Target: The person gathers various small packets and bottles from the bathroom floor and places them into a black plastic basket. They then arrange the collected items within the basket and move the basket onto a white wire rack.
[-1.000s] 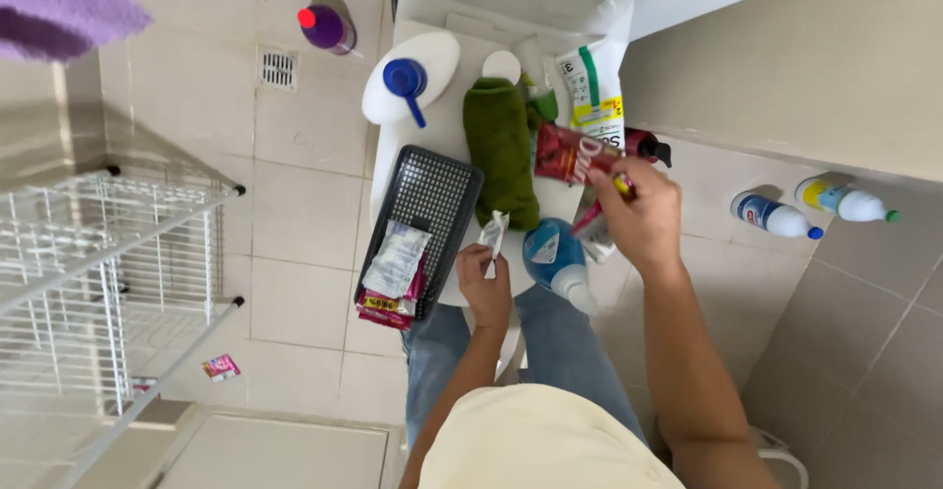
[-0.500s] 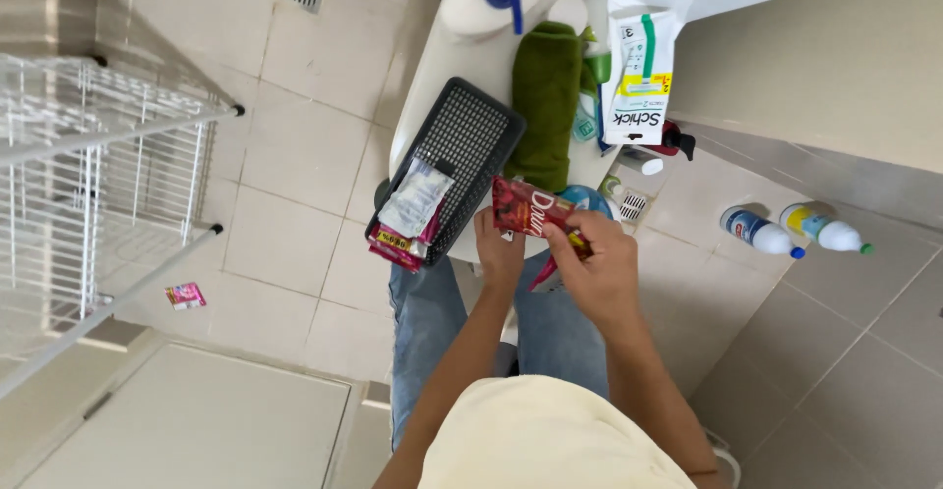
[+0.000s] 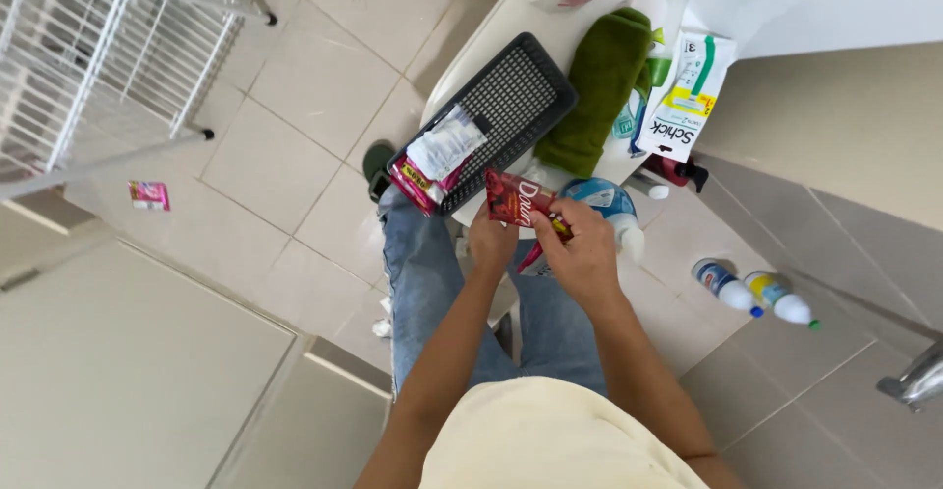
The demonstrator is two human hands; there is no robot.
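Both hands hold a dark red sachet (image 3: 519, 200) in front of me, above my knees. My left hand (image 3: 491, 242) grips its lower edge and my right hand (image 3: 585, 249) closes over its right end. Just beyond it lies a black plastic basket (image 3: 519, 96) on a white surface (image 3: 470, 67); several sachets (image 3: 438, 157), white and pink, sit in the basket's near corner. A folded green towel (image 3: 601, 86) lies to the right of the basket. A blue-capped bottle (image 3: 609, 204) shows behind my right hand.
A white wire rack (image 3: 98, 57) stands at the left on the tiled floor. A pink sachet (image 3: 148, 195) lies on the floor near it. Two bottles (image 3: 754, 291) lie on the floor at the right. A white pouch with green print (image 3: 682, 106) leans beside the towel.
My right hand has brought the red sachet down from up high to my left hand, and both hands now hold it. The view has dropped and shifted left.
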